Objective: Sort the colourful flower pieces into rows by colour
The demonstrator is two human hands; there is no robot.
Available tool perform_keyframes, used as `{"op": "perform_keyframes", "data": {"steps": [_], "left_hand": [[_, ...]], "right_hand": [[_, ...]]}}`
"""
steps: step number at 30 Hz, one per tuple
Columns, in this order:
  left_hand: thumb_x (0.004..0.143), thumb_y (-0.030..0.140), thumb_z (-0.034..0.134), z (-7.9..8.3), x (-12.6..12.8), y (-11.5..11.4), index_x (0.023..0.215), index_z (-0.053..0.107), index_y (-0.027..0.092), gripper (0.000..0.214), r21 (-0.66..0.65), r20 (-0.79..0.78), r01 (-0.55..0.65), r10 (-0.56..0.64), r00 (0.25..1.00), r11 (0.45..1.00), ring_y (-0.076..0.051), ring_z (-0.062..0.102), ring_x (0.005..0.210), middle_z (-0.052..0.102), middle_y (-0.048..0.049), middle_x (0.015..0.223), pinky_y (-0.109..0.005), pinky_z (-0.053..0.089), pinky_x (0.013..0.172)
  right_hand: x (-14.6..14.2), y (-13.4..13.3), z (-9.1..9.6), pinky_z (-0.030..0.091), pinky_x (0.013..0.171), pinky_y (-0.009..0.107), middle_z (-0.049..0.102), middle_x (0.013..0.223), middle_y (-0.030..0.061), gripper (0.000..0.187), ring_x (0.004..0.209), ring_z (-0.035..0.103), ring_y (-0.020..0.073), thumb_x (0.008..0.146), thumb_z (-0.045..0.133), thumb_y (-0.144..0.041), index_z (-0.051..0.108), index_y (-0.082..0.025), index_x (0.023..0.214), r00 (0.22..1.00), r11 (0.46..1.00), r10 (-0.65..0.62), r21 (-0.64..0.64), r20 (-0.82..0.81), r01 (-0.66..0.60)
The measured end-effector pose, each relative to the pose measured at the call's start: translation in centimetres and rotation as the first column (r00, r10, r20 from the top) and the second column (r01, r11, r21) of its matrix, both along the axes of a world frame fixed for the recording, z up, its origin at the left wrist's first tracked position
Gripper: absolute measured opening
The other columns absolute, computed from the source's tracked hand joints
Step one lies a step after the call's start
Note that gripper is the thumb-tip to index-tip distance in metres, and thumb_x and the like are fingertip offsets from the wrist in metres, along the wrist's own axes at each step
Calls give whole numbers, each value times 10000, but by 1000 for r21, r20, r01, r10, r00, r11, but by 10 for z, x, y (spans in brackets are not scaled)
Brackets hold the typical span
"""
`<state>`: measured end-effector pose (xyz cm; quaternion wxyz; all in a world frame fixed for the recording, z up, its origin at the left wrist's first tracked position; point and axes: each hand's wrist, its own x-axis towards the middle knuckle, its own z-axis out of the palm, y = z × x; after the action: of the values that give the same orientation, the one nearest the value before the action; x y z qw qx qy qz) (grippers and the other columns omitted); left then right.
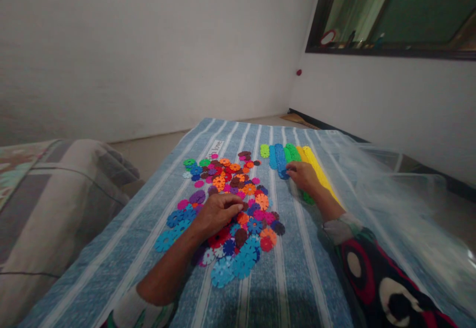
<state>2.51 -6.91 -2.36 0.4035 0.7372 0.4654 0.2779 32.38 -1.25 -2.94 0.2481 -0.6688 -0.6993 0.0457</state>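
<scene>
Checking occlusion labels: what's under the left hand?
Discs show around the left hand, including a red disc at its near edge. Whatever lies directly beneath the hand is covered.

Striped blue-and-white cloth (148, 209) over a flat surface, center to bottom of frame; "love" print (217, 146) toward its far end. Mixed-color flower-shaped discs (249, 188) loose and overlapping mid-frame. Right of those, packed rows: lime (264, 150), blues (280, 155), greens (293, 153), orange-yellow (300, 153), yellow (317, 168). Clear plastic containers (401, 189) at right, partly over cloth.
</scene>
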Motion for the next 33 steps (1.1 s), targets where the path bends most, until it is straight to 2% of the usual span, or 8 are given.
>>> {"op": "perform_keyframes", "data": {"steps": [3,6,10,15,21,29,33], "left_hand": [[749,393,575,-1,0,0,792,735,154,291,19,-22,10,-9,1000,1000,-163,617,686,706,-33,740,-262,467,653],[763,397,562,-1,-2,1,784,733,159,294,54,-50,-7,10,999,999,-165,619,696,705,-34,750,-263,465,661],[772,406,549,0,-3,1,779,730,163,303,79,-75,-20,26,997,997,-166,615,691,699,-28,738,-259,463,656],[770,391,538,1,-3,1,757,727,171,291,76,-99,-21,29,995,997,-162,614,683,696,-18,724,-253,468,655],[771,398,544,-3,-6,5,798,734,192,282,92,-94,-25,33,995,995,-171,631,731,719,-14,765,-262,481,709],[770,385,539,0,-7,4,785,724,182,275,137,-116,-40,56,992,990,-167,629,719,717,-9,762,-257,468,680],[770,380,536,0,-11,7,773,711,168,274,162,-131,-46,68,989,986,-163,622,708,704,-15,751,-249,458,662]], "right_hand": [[2,6,-6,448,761,257,749,873,27,210,862,671,191,809,607,-177,748,-226,956,997,998,0,-55,71,4],[2,9,-11,442,769,246,749,929,35,224,902,667,189,817,605,-171,745,-222,985,992,996,10,-89,125,2],[2,13,-14,435,800,237,733,1030,42,250,972,651,187,829,593,-166,735,-230,1024,983,994,13,-109,182,8],[0,15,-15,437,816,255,712,1041,75,254,1011,632,215,823,590,-150,729,-211,1027,970,993,-11,-112,243,40],[-1,12,-17,432,875,265,674,1131,106,323,1082,601,221,852,583,-157,671,-188,1162,962,994,-37,-94,270,64],[-8,2,-15,444,838,285,673,1089,101,280,1065,604,235,869,551,-168,664,-208,1123,956,992,-52,-92,290,82],[-14,-2,-12,453,801,310,661,1088,129,298,1038,613,258,869,524,-143,649,-184,1137,955,991,-66,-94,290,97]]}}
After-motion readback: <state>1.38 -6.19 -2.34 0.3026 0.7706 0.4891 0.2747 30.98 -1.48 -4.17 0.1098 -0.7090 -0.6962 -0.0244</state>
